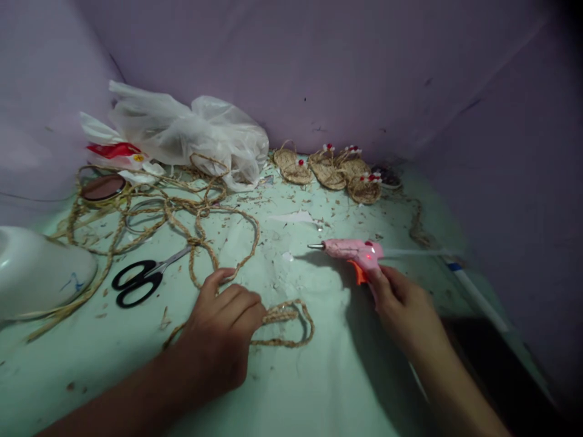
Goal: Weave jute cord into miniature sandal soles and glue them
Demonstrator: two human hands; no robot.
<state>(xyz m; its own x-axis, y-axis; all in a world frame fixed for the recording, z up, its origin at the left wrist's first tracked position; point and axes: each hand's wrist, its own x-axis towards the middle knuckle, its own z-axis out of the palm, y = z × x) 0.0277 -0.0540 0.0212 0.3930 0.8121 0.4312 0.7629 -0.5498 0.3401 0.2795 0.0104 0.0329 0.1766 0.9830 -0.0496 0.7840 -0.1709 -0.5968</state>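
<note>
My right hand (403, 300) is closed round the handle of a pink glue gun (353, 249), held above the table with its metal nozzle pointing left. A clear glue stick (410, 252) juts from its rear, and its orange trigger (358, 272) hangs in front of the grip. On the left, my left hand (230, 325) is closed on a braided straw rope (298, 343), whose looped end lies just right of the fingers. More of this braid runs up past the thumb into a loose tangle (170, 209). My palm hides part of the rope.
Black-handled scissors (143, 282) lie left of my left hand, beside a white rounded container (40, 273). Plastic bags (195, 130) stand at the back wall. Several small woven sandals with red and white beads (328, 170) lie back right. Straw scraps litter the table (310, 400).
</note>
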